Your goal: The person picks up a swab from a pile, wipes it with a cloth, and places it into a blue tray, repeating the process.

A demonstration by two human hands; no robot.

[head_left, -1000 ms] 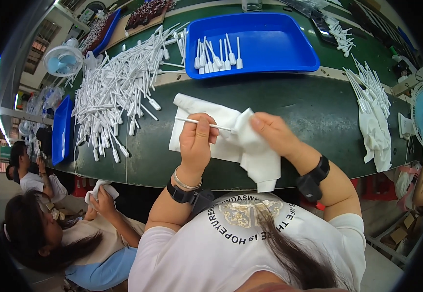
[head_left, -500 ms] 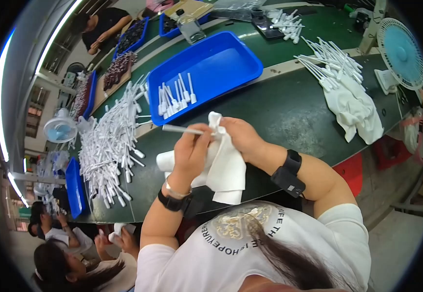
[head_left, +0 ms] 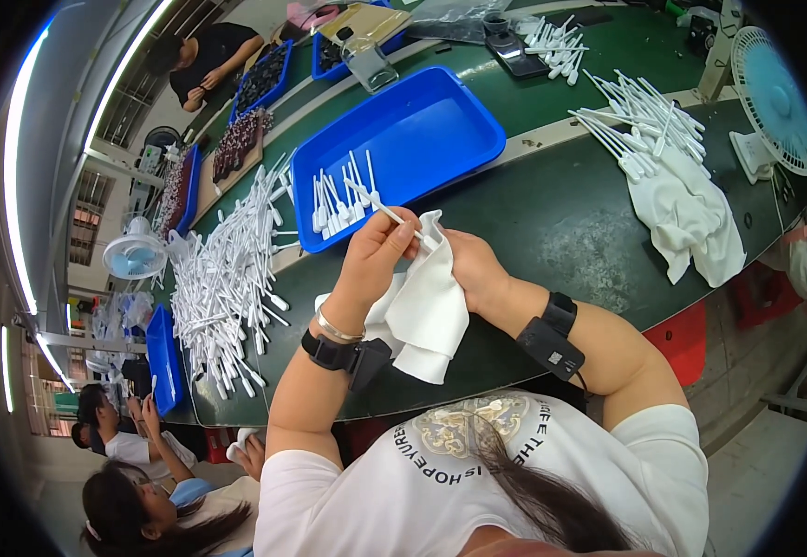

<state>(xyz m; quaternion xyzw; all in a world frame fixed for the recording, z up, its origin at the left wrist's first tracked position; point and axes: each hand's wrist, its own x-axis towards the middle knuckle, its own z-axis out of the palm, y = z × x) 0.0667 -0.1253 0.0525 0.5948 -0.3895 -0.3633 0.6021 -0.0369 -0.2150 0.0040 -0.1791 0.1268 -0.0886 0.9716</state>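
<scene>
Before my chest, my left hand (head_left: 376, 262) pinches a slim white plastic stick (head_left: 387, 212), which slants across the fingers. One end points toward the tray; the other runs into the white cloth (head_left: 429, 320). My right hand (head_left: 474, 269) grips the cloth's upper part around that end, and the rest of it hangs down. Just beyond my hands, a blue tray (head_left: 459, 153) holds several similar white sticks (head_left: 334, 206) with thick ends, lying side by side in its near left corner.
A large heap of white sticks (head_left: 227, 288) covers the table at left. At right, more sticks (head_left: 650, 121) lie by a crumpled white cloth (head_left: 687, 223), near a fan (head_left: 775, 102). A clear bottle (head_left: 366, 63) stands behind the tray. Co-workers (head_left: 130, 506) sit at lower left.
The stick has swung from nearly level to a steeper slant, its free end now up by the tray. My left hand has risen toward the tray, and the cloth hangs more bunched.
</scene>
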